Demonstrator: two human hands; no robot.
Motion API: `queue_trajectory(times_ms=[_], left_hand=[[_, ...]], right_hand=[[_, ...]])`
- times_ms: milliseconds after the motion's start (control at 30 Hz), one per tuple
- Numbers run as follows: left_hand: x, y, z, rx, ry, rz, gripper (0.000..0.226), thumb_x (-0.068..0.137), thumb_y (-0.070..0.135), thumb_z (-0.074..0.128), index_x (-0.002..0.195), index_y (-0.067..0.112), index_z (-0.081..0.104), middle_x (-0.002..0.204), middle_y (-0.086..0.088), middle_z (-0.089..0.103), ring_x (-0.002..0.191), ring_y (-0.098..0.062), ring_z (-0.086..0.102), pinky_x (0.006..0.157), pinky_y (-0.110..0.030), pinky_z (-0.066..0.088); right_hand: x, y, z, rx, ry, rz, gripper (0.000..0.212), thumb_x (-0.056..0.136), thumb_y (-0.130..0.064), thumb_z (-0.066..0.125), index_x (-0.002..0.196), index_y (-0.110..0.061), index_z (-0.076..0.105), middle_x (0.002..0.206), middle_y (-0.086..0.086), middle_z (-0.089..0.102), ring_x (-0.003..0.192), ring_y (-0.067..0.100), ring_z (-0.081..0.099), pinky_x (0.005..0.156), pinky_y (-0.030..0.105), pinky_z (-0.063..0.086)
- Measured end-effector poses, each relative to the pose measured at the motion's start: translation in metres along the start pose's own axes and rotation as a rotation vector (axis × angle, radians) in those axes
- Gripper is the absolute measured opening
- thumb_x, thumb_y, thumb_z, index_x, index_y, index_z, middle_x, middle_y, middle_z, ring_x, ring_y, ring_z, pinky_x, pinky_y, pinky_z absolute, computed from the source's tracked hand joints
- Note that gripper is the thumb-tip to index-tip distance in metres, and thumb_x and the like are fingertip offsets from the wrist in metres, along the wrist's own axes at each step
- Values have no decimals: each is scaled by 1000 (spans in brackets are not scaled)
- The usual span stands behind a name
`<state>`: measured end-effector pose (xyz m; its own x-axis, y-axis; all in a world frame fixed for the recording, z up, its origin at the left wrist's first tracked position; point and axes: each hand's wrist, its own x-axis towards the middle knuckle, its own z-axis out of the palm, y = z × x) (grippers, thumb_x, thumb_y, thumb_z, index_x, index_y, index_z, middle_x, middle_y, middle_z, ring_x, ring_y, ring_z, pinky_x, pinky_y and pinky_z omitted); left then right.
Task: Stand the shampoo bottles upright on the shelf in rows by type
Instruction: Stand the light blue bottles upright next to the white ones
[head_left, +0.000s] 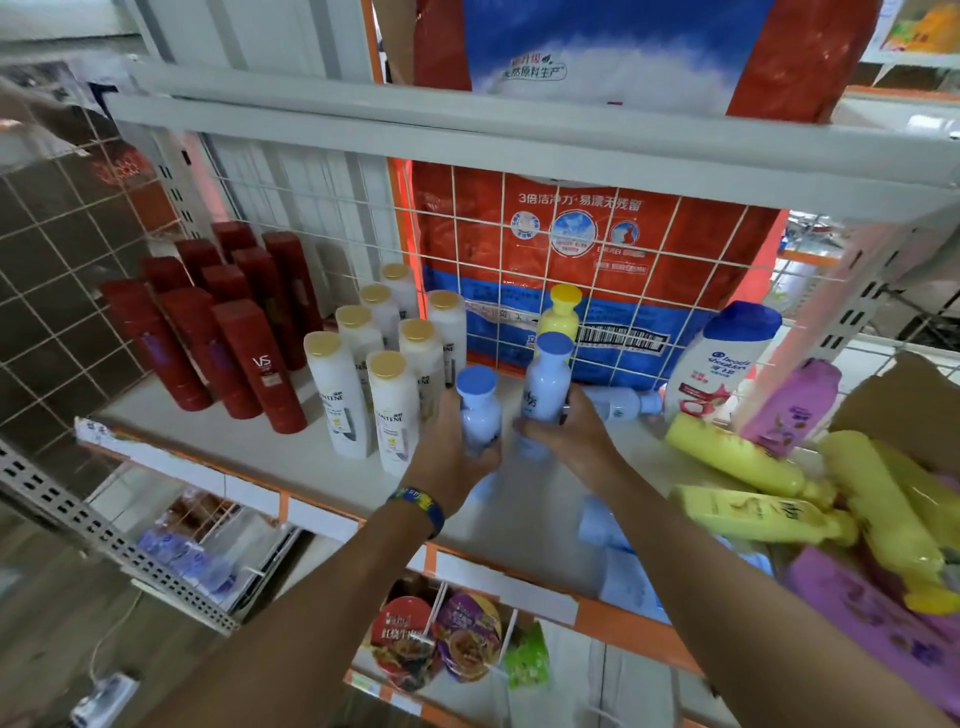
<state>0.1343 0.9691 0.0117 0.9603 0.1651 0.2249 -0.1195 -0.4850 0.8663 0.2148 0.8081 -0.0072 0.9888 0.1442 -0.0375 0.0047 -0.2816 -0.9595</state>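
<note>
Shampoo bottles in play are two pale blue ones. The left hand (457, 452) is wrapped around one blue bottle (479, 410) and the right hand (569, 434) around the other blue bottle (545, 382). Both are upright, low over the shelf (311, 457); can't tell if they're touching it. Risk imo: the left one sits right beside the white Pantene rows (387, 395), so a sloppy set-down could topple the front bottle. Further back, a fallen blue bottle (623, 402) near the upright yellow bottle (561, 312) blocks the row.
</note>
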Motion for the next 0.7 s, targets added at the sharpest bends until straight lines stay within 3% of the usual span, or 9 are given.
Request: queue_trajectory(times_ms=[67,167,267,367,467,600,700], left_hand=[[0,0,1,-9,3,-2,52,76,10,73,113,20,39,109,-2,54,98,-12,53,80,-8,40],[-1,-1,3,-2,17,15,50,74,10,73,112,16,41,108,-5,56,100,-16,55,89,-26,47],[-1,-2,4,32,25,26,50,73,10,73,110,19,39,108,-6,55,101,-17,55,91,-31,47],[0,-2,4,15,26,25,49,74,12,73,110,19,41,108,-5,56,102,-18,57,92,-32,48],[-1,-1,5,15,50,23,46,75,12,72,110,17,43,104,-4,56,99,-18,57,89,-29,49],[-2,-1,4,34,58,12,47,76,13,72,112,15,42,107,-4,56,97,-16,56,85,-23,47],[-2,-2,5,67,69,11,47,76,18,72,111,16,42,105,-4,56,96,-15,56,85,-27,50]], right_hand=[[0,0,6,-33,90,-41,56,56,-32,87,101,-15,59,95,6,68,84,20,68,72,40,58],[1,-5,11,-82,147,-47,52,64,-24,86,104,-21,52,99,0,65,89,17,63,73,34,52],[5,-12,10,-125,100,-50,51,70,-18,82,108,-24,49,101,-3,62,90,15,60,65,21,44],[11,-15,12,-134,51,-55,48,73,-15,81,112,-20,52,102,-4,62,93,15,58,63,16,41],[15,-16,17,-127,33,-67,52,74,-13,80,118,-16,54,104,-3,62,95,15,58,66,18,42],[24,-18,23,-134,34,-73,51,75,-10,79,119,-17,55,104,-5,63,97,17,60,78,31,48],[30,-19,29,-153,54,-85,50,77,-9,76,121,-16,54,111,0,65,101,20,61,84,37,51]])
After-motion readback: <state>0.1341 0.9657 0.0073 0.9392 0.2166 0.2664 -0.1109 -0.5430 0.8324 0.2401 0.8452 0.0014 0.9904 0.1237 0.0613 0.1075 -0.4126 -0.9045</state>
